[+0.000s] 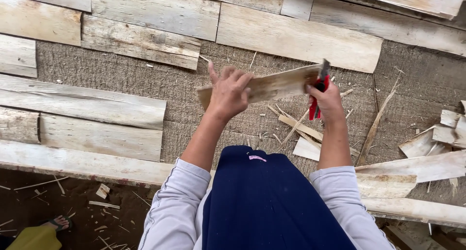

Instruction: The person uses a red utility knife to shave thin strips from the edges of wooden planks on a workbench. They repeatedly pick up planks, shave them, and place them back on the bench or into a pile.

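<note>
Overhead, left hand (228, 92) grips a veneer strip (272, 85); right hand (327, 102) clenches a red-handled cutter (319, 87) at its end.

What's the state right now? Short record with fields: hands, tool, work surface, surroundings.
left hand: grips veneer strip near its left end
right hand: holds red-handled cutter at the strip's right end
surface: coarse mat
around: veneer sheets laid flat, offcuts below the strip, scrap pile at right
floor: a sandalled foot, lower left
</note>
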